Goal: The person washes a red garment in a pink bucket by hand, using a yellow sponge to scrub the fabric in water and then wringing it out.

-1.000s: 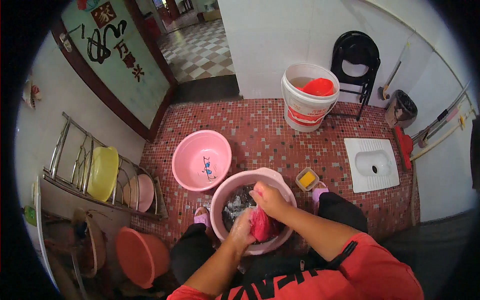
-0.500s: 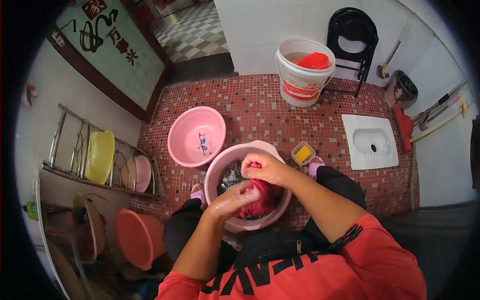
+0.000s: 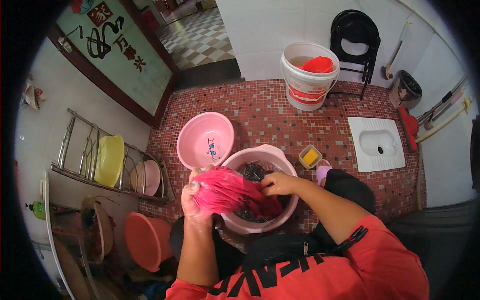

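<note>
A wet, bright pink-red cloth (image 3: pixel 227 192) is stretched between my two hands above a pink basin (image 3: pixel 260 151). My left hand (image 3: pixel 196 197) grips one end, raised past the basin's left rim, with the fingers wrapped round the fabric. Over the basin's right part, my right hand (image 3: pixel 279 184) is closed on the darker, bunched part of the cloth. Dark water or dark wet fabric shows inside the basin; I cannot tell which. What kind of garment or cloth it is does not show.
Beyond the basin sits a second pink basin (image 3: pixel 192 135). A small tub with a yellow block (image 3: pixel 310 157) stands at right. Farther off are a white bucket (image 3: pixel 305 95), a black folding chair (image 3: pixel 357 30) and a squat toilet (image 3: pixel 360 150). At left are a metal rack (image 3: pixel 75 172) and an orange bucket (image 3: pixel 145 240).
My left hand has moved left and up, pulling the cloth out long from the bunch in the basin. My right hand has shifted right and lower. The view has shifted slightly.
</note>
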A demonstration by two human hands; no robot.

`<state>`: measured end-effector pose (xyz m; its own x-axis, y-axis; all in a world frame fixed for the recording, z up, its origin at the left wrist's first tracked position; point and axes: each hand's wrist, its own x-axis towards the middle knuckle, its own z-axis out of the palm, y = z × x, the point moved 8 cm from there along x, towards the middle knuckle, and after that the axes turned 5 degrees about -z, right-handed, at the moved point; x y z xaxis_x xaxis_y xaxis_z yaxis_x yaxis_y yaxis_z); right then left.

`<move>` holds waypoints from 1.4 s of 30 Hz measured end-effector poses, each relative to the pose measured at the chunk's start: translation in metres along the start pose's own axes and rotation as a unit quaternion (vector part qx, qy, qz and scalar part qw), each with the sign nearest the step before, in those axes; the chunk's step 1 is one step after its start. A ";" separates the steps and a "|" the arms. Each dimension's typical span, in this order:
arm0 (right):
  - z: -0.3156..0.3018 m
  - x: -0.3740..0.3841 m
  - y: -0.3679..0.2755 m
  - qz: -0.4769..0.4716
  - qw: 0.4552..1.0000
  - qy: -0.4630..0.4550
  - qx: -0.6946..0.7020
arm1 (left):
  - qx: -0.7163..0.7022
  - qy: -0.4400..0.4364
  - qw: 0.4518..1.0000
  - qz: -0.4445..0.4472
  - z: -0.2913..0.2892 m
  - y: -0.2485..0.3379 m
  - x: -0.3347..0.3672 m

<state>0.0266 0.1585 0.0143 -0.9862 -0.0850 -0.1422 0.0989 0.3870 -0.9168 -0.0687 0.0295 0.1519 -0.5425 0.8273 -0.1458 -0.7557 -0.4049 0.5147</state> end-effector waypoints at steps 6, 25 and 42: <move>-0.019 -0.001 -0.012 -0.019 0.863 0.124 0.489 | -0.100 0.083 0.990 -0.046 -0.078 -0.019 0.004; -0.043 -0.009 -0.032 -0.024 0.780 0.198 0.593 | -0.129 0.118 0.983 -0.056 -0.110 -0.049 0.026; 0.005 0.016 -0.035 0.124 0.946 0.274 -0.123 | -0.003 0.239 0.950 -0.203 -0.154 -0.147 0.032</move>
<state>0.0078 0.1387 0.0425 -0.8638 0.4996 -0.0653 0.3692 0.5394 -0.7568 -0.0313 0.0553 -0.0587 -0.3100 0.6447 -0.6988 -0.9393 -0.0941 0.3299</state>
